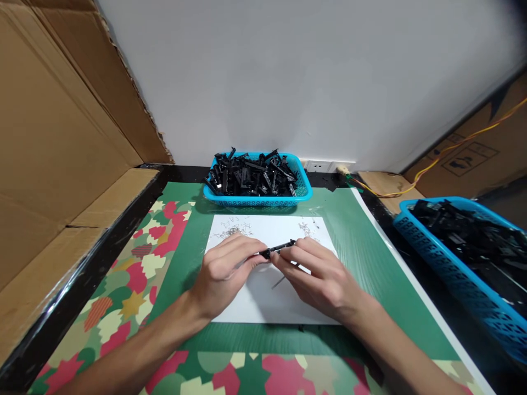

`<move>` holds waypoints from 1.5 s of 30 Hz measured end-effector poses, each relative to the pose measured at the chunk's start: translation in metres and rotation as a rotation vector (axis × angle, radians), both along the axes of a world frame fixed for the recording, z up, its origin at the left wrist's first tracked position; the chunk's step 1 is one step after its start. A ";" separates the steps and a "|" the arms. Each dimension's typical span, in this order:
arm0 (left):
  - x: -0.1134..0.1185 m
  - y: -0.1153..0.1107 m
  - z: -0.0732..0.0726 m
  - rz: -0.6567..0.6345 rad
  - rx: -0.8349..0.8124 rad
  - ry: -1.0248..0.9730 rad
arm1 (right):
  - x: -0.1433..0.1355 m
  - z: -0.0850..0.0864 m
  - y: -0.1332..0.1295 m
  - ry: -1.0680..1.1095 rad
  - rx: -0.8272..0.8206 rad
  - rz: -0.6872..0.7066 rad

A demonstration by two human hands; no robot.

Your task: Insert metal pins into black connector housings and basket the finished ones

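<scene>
Both hands meet over a white sheet (263,307) at the middle of the table. My left hand (230,269) pinches the left end of a narrow black part (280,247). The fingers of my right hand (315,271) close on its right end, and a thin dark rod (279,282) sticks out below them. Beyond my left hand lies a pile of small wire-like metal pieces (234,229). A smaller scatter of such pieces (304,227) lies beyond my right hand. My fingers hide some of the black part.
A blue basket (257,202) heaped with black parts stands by the wall. Another blue basket (444,244) of black pieces is at the right. Cardboard (53,137) rises on the left. Yellow and red wires (428,167) run from a socket (319,165) at the back.
</scene>
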State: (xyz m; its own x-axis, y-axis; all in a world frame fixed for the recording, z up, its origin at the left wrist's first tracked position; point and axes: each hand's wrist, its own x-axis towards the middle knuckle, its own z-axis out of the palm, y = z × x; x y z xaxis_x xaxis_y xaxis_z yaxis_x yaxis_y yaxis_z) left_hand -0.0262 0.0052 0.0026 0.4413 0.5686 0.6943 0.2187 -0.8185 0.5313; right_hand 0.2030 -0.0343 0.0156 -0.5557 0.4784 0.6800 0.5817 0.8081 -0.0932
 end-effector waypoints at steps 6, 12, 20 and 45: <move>0.002 0.000 -0.001 0.069 -0.025 -0.035 | -0.001 -0.001 0.002 0.083 -0.065 -0.017; 0.002 0.000 -0.003 0.118 -0.068 -0.053 | 0.003 0.006 0.003 0.254 -0.137 -0.077; 0.005 -0.002 -0.010 0.136 -0.028 0.056 | 0.019 0.009 0.011 0.077 -0.145 -0.213; 0.005 0.001 -0.021 0.021 0.110 0.281 | -0.023 -0.008 0.006 0.645 -0.636 -0.304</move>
State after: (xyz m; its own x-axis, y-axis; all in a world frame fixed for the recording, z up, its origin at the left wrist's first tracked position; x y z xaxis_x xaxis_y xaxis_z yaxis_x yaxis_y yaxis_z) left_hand -0.0211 0.0059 -0.0184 0.6137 0.5074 0.6050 0.3618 -0.8617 0.3557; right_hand 0.1797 -0.0280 0.0078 0.0442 0.9260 0.3750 0.4413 0.3186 -0.8389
